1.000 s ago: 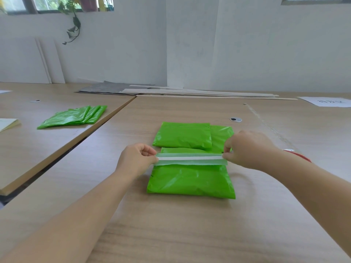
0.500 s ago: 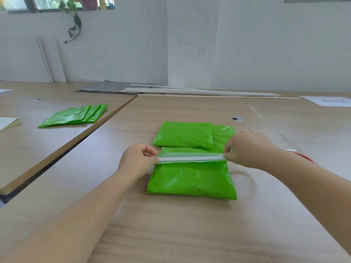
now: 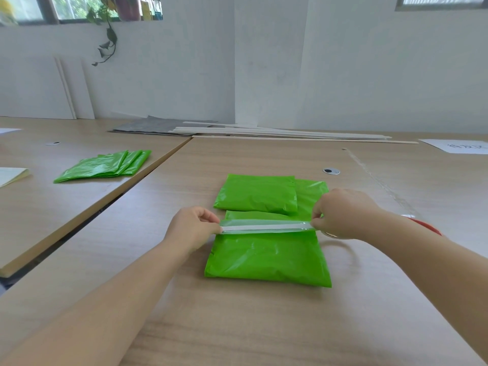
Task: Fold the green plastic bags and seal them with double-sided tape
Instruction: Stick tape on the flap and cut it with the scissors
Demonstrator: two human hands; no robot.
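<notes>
Left hand [image 3: 191, 228]: closed, thumb and forefinger pinching the left end of the flap [image 3: 264, 223]. Right hand [image 3: 343, 213]: likewise closed, pinching the right end. A red band [image 3: 425, 226] sits at the right wrist.

Purpose of the hold, as judged: the two pinches draw the flap taut across the bag's full width, so that it can go down straight and without creases. Slack film would likely wrinkle and catch the adhesive unevenly.

Flap: pale, translucent film with a white line of tape [image 3: 261, 228] running from one hand to the other. It is level and lifted slightly above the bag. Whether the liner is off the tape cannot be told.

Bag [image 3: 266, 260]: bright green, glossy and slightly puffed. It lies flat on the table [image 3: 237, 326] directly before the person, already folded into a rectangle. The flap sits at its far edge. Sealing is judged to be the step in hand and not yet done.

Just beyond it lies a folded bag [image 3: 257, 194], closed, partly overlapping another [image 3: 313, 191] beneath it. These appear finished.

Well apart, on the left table, a stack [image 3: 105, 166] of flat green bags is fanned out, presumably awaiting work.
</notes>
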